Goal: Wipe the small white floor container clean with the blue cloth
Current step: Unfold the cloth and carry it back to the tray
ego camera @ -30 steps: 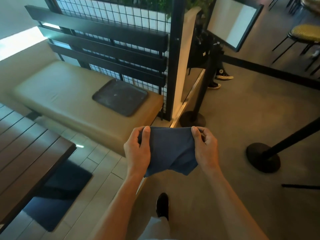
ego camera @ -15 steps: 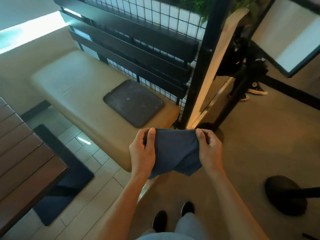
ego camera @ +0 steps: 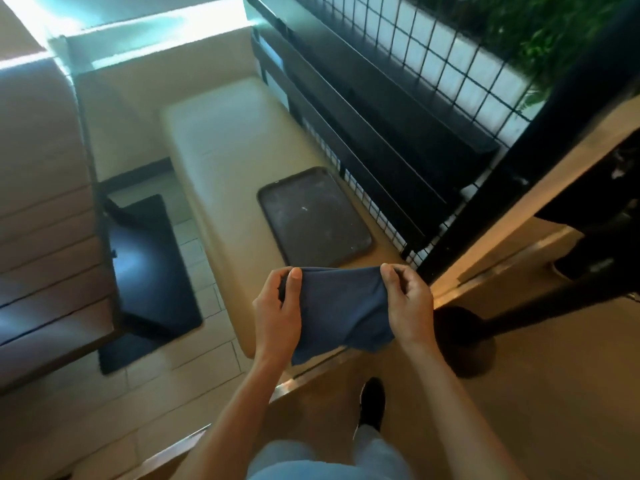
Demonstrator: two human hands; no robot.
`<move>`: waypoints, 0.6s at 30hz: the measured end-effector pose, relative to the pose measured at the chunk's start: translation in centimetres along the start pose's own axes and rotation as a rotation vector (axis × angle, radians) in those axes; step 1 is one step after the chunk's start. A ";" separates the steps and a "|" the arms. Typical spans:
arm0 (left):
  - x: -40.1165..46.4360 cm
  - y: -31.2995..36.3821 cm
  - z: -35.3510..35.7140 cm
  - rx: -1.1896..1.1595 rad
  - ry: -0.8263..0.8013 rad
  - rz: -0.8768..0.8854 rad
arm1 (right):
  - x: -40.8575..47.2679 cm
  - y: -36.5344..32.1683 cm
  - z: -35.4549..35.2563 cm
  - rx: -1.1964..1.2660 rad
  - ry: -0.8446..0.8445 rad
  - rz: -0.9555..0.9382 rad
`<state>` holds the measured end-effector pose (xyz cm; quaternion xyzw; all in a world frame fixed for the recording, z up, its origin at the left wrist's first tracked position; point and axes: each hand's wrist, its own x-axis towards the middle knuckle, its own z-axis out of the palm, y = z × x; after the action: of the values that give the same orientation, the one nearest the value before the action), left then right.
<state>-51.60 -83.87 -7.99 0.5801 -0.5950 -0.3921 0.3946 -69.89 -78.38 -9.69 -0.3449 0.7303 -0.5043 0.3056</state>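
Observation:
The blue cloth (ego camera: 341,308) hangs stretched between both hands in front of me, above the near end of a beige bench. My left hand (ego camera: 277,311) pinches its left top corner and my right hand (ego camera: 408,304) pinches its right top corner. No small white floor container shows in this view.
A dark tray (ego camera: 313,216) lies on the beige bench seat (ego camera: 214,140). A black slatted backrest with wire grid (ego camera: 398,98) runs behind it. A wooden table (ego camera: 41,265) stands at left over a dark floor mat (ego camera: 149,265). A black stanchion base (ego camera: 464,344) sits at right; my shoe (ego camera: 372,401) is below.
The view has swung left and closer to the bench, so the tray and bench now lie straight ahead. Both hands keep the same hold on the cloth.

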 end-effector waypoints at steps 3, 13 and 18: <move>1.4 0.2 1.9 0.008 0.049 -0.045 | 3.9 0.4 -0.1 -0.031 -0.094 -0.021; 9.4 -3.2 5.7 0.054 0.104 -0.157 | 14.8 2.2 3.6 -0.094 -0.265 -0.095; 15.0 -6.7 8.4 0.034 0.103 -0.191 | 20.7 4.9 6.7 -0.131 -0.304 -0.082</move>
<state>-57.02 -98.95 -17.21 0.6602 -0.5226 -0.3873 0.3755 -77.45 -97.50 -18.42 -0.4663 0.6922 -0.4095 0.3684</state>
